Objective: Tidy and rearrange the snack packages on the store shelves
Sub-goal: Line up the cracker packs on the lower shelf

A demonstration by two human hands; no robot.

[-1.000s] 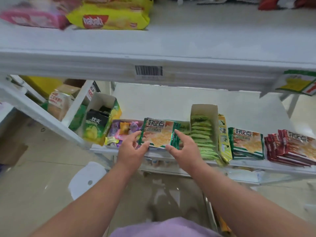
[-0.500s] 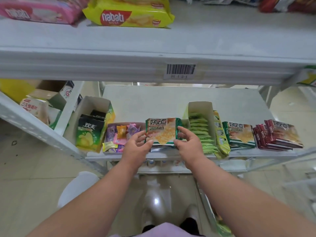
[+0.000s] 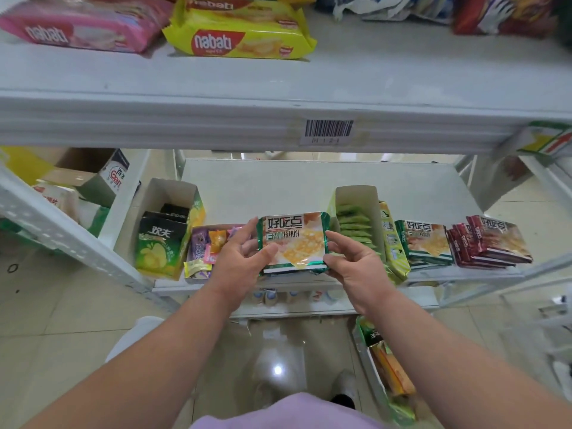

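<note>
A small stack of green-edged cracker packs (image 3: 294, 243) is held just above the front of the lower white shelf (image 3: 278, 187). My left hand (image 3: 241, 258) grips its left side, thumb on top and fingers behind. My right hand (image 3: 356, 264) grips its right side, with the thumb under the bottom right corner. To the right lie a matching green stack (image 3: 425, 243) and a fan of red packs (image 3: 492, 239).
An open carton of green sachets (image 3: 356, 218) stands right of the held stack, a tray of mixed candies (image 3: 207, 246) and a lime drink box (image 3: 161, 246) stand left. Pink (image 3: 83, 26) and yellow wafer bags (image 3: 238, 32) lie on the upper shelf (image 3: 216, 103).
Both hands have lifted the green cracker stack off the shelf front and drawn it slightly toward me; the grip tightened on both sides.
</note>
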